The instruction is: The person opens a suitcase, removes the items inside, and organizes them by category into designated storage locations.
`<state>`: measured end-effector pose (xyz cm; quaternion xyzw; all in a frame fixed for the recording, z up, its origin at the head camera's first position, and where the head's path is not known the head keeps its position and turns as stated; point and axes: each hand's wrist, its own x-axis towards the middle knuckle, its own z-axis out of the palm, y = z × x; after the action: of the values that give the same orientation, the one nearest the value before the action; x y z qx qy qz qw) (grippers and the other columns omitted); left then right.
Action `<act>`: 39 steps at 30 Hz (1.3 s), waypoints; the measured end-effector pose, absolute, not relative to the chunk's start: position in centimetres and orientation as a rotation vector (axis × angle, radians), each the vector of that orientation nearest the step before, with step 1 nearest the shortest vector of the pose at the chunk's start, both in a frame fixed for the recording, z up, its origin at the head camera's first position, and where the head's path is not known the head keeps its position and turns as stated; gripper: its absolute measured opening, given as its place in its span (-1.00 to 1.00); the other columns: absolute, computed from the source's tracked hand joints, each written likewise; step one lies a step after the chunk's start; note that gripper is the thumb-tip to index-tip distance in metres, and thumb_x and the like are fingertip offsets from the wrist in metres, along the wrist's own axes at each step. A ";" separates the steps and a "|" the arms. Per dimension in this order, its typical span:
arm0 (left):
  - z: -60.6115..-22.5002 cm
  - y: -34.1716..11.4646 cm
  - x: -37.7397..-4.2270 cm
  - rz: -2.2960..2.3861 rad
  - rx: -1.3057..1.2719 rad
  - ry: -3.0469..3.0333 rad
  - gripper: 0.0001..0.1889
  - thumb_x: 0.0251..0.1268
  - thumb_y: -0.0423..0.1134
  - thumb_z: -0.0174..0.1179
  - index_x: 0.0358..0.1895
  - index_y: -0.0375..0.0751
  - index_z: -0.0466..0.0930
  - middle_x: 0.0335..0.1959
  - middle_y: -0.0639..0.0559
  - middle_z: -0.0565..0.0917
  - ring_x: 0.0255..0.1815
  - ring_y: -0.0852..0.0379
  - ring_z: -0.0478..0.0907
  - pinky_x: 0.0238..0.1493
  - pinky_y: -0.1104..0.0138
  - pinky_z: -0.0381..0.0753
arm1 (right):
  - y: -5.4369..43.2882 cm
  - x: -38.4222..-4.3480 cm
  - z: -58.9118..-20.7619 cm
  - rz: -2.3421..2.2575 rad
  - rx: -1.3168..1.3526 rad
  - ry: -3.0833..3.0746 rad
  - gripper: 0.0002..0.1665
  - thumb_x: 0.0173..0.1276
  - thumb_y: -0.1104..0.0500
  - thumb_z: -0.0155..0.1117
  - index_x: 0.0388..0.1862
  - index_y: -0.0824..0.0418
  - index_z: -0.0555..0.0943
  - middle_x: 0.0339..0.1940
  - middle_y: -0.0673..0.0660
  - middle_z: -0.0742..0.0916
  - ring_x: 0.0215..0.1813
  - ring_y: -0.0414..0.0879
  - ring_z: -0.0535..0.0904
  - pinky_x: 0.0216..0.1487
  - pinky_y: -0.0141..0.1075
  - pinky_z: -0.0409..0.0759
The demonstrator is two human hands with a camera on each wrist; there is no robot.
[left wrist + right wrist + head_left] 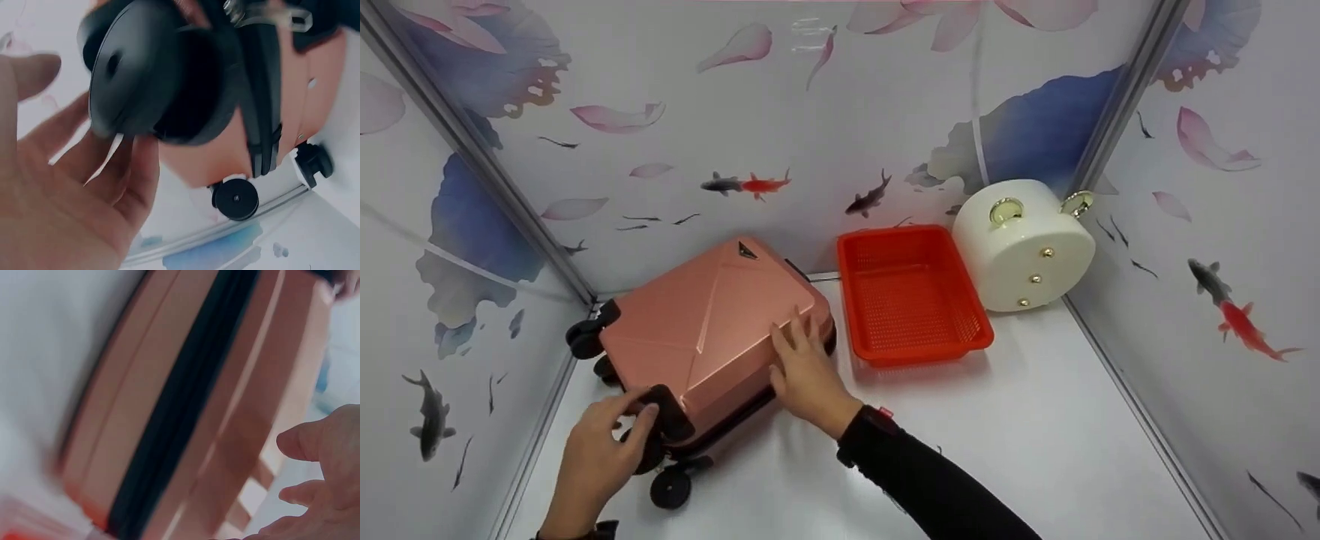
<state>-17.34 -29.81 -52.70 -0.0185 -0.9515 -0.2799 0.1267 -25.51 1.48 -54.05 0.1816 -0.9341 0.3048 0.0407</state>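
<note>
A rose-pink hard-shell suitcase (712, 322) lies on its side, its black wheels toward the left and front. At its near corner is my left hand (600, 446), fingers over the black corner guard (667, 412). The left wrist view shows that hand (84, 185) with fingers beside a large black wheel (135, 73) and the thumb apart from it. My right hand (810, 379) rests spread fingers on the suitcase's upper near edge. In the right wrist view, that hand (332, 478) appears beside the shell, and a dark band (180, 410) runs along the suitcase side.
A red perforated plastic basket (915, 300) stands right of the suitcase. Beside it, against the back wall, is a round cream-white case (1020, 247) with gold-coloured rings and studs. Walls printed with fish and petals enclose the white floor (1035, 435) on three sides.
</note>
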 end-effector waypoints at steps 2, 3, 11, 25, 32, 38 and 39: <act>-52.6 -30.7 -18.3 -0.889 -0.086 -2.650 -0.58 0.70 -0.02 0.24 0.41 -0.14 0.71 0.25 -0.17 0.79 0.33 -0.22 0.63 0.33 -0.20 0.58 | 0.1 -23.9 -53.7 0.937 0.628 -2.869 -0.20 0.68 0.01 0.26 0.80 0.04 0.30 0.92 0.25 0.01 0.85 0.52 -0.06 0.64 0.38 0.34; -52.6 -31.0 -18.8 -0.933 -0.108 -2.606 -0.58 0.71 -0.05 0.24 0.43 -0.15 0.69 0.35 -0.19 0.74 0.42 -0.25 0.58 0.41 -0.25 0.51 | -0.6 -23.1 -53.6 0.941 0.666 -2.874 -0.20 0.69 -0.02 0.25 0.81 0.01 0.29 0.92 0.23 0.01 0.84 0.52 -0.05 0.65 0.37 0.33; -54.1 -31.0 -21.5 -1.100 -0.105 -2.817 -0.31 0.85 0.18 -0.13 0.74 -0.19 0.26 0.85 -0.25 0.06 0.89 -0.42 -0.24 0.73 -0.47 -0.18 | -3.2 -20.7 -54.9 0.782 0.732 -2.986 -0.17 0.74 -0.20 0.19 0.83 -0.06 0.20 0.93 0.14 -0.02 0.82 0.58 -0.07 0.62 0.07 0.51; -54.4 -25.5 -19.7 -0.848 -0.142 -2.868 -0.22 0.77 0.27 -0.02 0.67 -0.31 0.35 0.76 -0.40 0.19 0.84 -0.52 -0.07 0.77 -0.42 -0.26 | -0.9 -23.7 -55.6 0.752 0.635 -2.963 -0.04 0.79 -0.33 -0.03 0.84 0.25 0.12 0.91 0.21 0.04 0.80 0.54 0.08 0.68 0.22 0.36; -53.9 -23.9 -18.9 -0.824 -0.263 -2.789 -0.34 0.67 0.24 0.20 0.52 -0.19 0.62 0.63 -0.27 0.51 0.75 -0.45 0.27 0.74 -0.45 -0.12 | 1.1 -26.2 -55.1 0.860 0.544 -2.934 -0.13 0.83 -0.24 -0.09 0.82 0.28 0.16 0.90 0.20 0.11 0.75 0.49 0.26 0.60 0.23 0.49; -51.6 -29.5 -21.2 -0.771 -0.185 -2.770 -0.41 0.72 0.12 0.18 0.49 -0.26 0.59 0.65 -0.40 0.44 0.68 -0.51 0.32 0.66 -0.54 -0.04 | 1.3 -24.6 -54.3 0.928 0.608 -2.888 -0.17 0.80 -0.20 0.03 0.82 0.17 0.21 0.87 0.26 0.20 0.74 0.30 0.38 0.62 0.16 0.51; -51.4 -30.8 -21.8 -0.763 -0.141 -2.777 -0.37 0.74 0.12 0.14 0.55 -0.30 0.52 0.67 -0.45 0.38 0.69 -0.55 0.26 0.65 -0.55 -0.01 | 1.0 -24.0 -54.0 0.931 0.636 -2.888 -0.17 0.79 -0.21 0.05 0.83 0.13 0.21 0.88 0.25 0.19 0.76 0.28 0.36 0.60 0.16 0.52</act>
<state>-21.84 -30.82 -51.39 -0.0484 -0.9551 -0.2624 0.1290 -24.03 1.02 -54.03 0.2052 -0.9313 0.3003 0.0206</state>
